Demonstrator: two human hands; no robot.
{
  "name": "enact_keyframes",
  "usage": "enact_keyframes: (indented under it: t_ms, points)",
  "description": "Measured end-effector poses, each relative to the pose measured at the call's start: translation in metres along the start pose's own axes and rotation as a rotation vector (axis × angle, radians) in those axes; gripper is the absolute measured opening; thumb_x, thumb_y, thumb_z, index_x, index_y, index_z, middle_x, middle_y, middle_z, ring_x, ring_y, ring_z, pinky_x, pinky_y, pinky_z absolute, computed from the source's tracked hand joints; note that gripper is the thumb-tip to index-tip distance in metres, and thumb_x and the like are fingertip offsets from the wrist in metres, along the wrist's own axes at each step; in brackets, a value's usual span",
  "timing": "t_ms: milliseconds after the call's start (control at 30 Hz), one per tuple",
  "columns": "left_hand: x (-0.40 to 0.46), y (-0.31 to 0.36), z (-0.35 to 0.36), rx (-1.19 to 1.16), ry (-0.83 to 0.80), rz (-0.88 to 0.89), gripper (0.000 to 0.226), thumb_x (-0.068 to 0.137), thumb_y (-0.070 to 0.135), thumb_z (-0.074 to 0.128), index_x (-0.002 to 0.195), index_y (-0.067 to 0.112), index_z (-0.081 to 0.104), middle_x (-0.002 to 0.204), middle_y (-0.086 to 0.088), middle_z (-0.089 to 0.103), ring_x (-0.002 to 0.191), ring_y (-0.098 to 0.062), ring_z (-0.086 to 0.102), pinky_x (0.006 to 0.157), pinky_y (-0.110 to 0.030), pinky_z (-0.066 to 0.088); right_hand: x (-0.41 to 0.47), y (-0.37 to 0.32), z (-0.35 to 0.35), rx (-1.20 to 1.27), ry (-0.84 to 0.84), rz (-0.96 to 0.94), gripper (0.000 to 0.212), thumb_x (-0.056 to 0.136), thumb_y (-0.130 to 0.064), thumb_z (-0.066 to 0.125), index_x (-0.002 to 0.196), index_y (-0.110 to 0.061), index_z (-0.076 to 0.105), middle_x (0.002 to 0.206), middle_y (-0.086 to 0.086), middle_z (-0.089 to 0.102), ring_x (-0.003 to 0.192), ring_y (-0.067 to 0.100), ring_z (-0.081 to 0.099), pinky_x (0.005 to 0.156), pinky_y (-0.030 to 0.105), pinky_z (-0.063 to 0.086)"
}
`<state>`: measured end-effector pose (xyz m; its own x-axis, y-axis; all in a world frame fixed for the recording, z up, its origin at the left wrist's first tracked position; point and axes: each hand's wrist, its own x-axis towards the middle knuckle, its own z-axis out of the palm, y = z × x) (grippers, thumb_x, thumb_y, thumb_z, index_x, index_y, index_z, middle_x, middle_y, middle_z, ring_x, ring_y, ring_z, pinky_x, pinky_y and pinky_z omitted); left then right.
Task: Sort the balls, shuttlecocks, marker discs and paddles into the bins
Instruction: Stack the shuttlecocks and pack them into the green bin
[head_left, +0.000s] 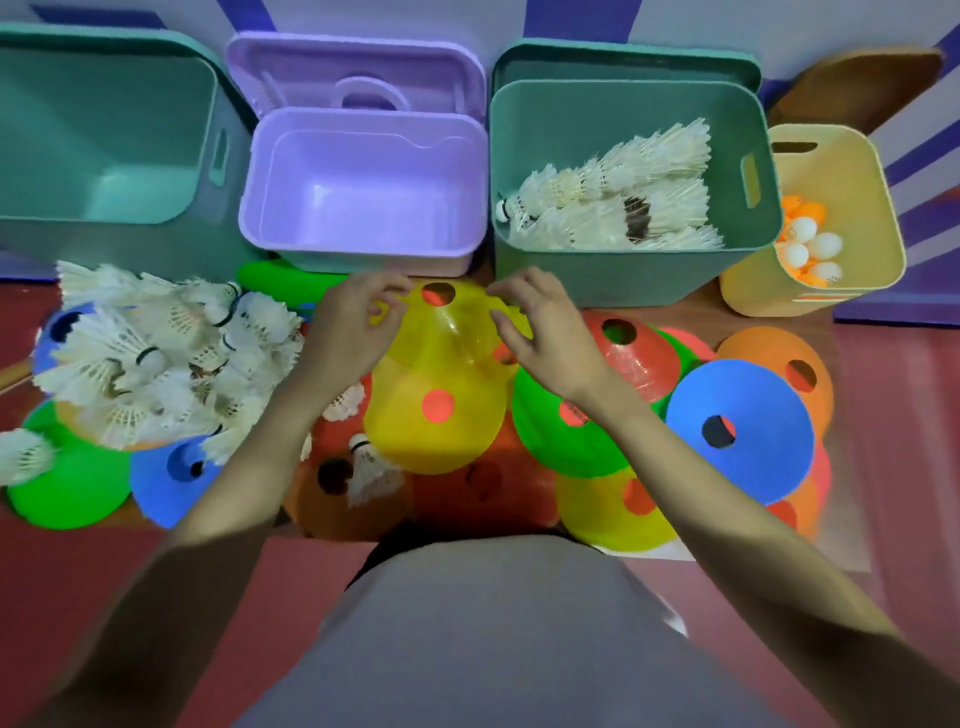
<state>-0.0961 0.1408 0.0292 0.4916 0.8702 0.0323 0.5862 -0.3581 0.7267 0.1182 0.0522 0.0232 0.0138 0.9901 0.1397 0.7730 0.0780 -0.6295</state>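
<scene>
A yellow marker disc (451, 332) is lifted in front of the purple bin (363, 176), held at both edges. My left hand (353, 322) pinches its left rim and my right hand (540, 332) grips its right rim. Under it lie several more marker discs: yellow (431, 426), green (561, 436), blue (737, 426), red (628, 358), orange (779, 358). A heap of white shuttlecocks (156, 353) sits at the left. The teal bin (623, 171) holds shuttlecocks. The yellow bin (831, 218) holds white and orange balls (810, 244).
An empty teal bin (104, 135) stands at the back left. A green paddle (280, 280) pokes out under the purple bin's front. A blue disc (176, 478) and a green disc (67, 493) lie at the front left. A loose shuttlecock (369, 462) rests on an orange disc.
</scene>
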Motion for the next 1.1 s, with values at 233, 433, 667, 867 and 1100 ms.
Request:
enact_keyframes:
  t_ms: [233, 433, 667, 867, 1100]
  points:
    - [-0.085, -0.049, -0.023, 0.009, -0.036, -0.108, 0.02, 0.092, 0.009, 0.06, 0.111, 0.01, 0.066, 0.106, -0.005, 0.067, 0.092, -0.017, 0.064, 0.083, -0.043, 0.054, -0.03, -0.048, 0.073, 0.037, -0.422, -0.018, 0.043, 0.084, -0.029, 0.071, 0.119, -0.008, 0.059, 0.103, 0.01, 0.059, 0.101, 0.027, 0.054, 0.088, 0.037, 0.045]
    - [-0.128, -0.077, -0.025, 0.088, -0.063, -0.079, 0.03, 0.09, 0.006, 0.061, 0.119, 0.01, 0.063, 0.111, -0.008, 0.065, 0.097, -0.023, 0.065, 0.081, -0.044, 0.055, -0.045, -0.081, 0.125, -0.069, -0.692, -0.047, 0.063, 0.077, -0.027, 0.076, 0.133, -0.016, 0.052, 0.123, 0.008, 0.055, 0.12, 0.027, 0.048, 0.093, 0.04, 0.046]
    - [-0.142, -0.094, -0.031, 0.054, -0.128, -0.106, 0.035, 0.089, 0.004, 0.059, 0.122, 0.013, 0.062, 0.111, -0.004, 0.066, 0.101, -0.018, 0.063, 0.085, -0.043, 0.053, -0.04, -0.093, 0.141, -0.124, -0.489, 0.029, 0.02, 0.092, -0.014, 0.055, 0.108, -0.009, 0.065, 0.103, 0.008, 0.06, 0.094, 0.029, 0.06, 0.07, 0.035, 0.044]
    - [-0.142, -0.088, -0.04, -0.185, -0.188, -0.248, 0.068, 0.077, 0.013, 0.08, 0.138, 0.016, 0.051, 0.128, 0.012, 0.053, 0.116, 0.003, 0.049, 0.097, -0.011, 0.04, -0.027, -0.1, 0.148, 0.242, -0.123, 0.368, 0.03, 0.084, -0.03, 0.062, 0.08, -0.001, 0.064, 0.067, 0.021, 0.061, 0.057, 0.023, 0.049, 0.057, 0.043, 0.041]
    - [-0.142, -0.095, -0.045, -0.154, -0.017, -0.189, 0.047, 0.076, 0.017, 0.079, 0.119, 0.012, 0.059, 0.096, -0.007, 0.07, 0.091, -0.024, 0.066, 0.08, -0.044, 0.054, -0.008, -0.132, 0.157, 0.452, -0.136, 0.362, 0.028, 0.083, -0.014, 0.072, 0.065, -0.024, 0.054, 0.052, -0.009, 0.041, 0.047, 0.003, 0.037, 0.051, 0.024, 0.033]
